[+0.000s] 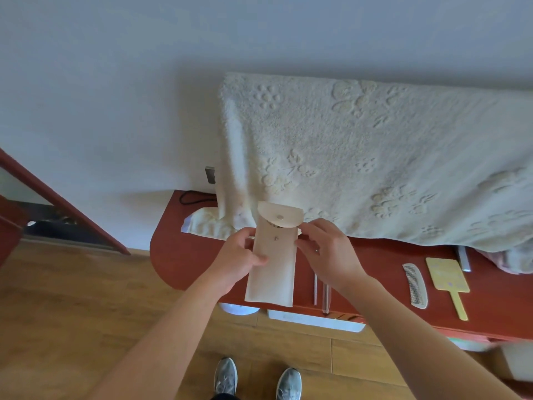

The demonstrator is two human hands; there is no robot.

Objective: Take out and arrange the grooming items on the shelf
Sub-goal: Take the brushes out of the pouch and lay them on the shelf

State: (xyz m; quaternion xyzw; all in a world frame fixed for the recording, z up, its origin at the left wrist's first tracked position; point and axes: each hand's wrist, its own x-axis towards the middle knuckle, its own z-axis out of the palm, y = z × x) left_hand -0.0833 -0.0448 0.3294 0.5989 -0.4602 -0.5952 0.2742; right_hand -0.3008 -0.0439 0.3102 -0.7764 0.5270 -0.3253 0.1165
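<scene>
The pouch [272, 272], cream and flat, is held upright above the front edge of the shelf [184, 255]. Its snap flap [281, 215] is folded back and the mouth is open. Something dark shows just inside the mouth; what it is cannot be told.

The left grip [236, 259] holds the pouch's left edge, thumb across the front and fingers curled behind. The right grip [328, 252] pinches the right edge just below the mouth, fingertips touching the fabric.

Hazards from this position:
- The pouch is over the shelf's edge, not its middle. An item tipped or drawn out too fast would likely miss the shelf and drop to the wooden floor [72, 298].
- Two thin metal tools [315, 287] lie just beside the pouch, near the front edge. A sweep of the right forearm could knock them off.
- The limp fabric may fold at the mouth and trap the contents if the left grip slackens.

The shelf is red-brown with a rounded left end. A comb [415, 285] and a yellow hand mirror [447, 277] lie side by side at its right. A pale embossed blanket [360, 157] hangs down onto the shelf's back. The wall [101, 96] is white.
</scene>
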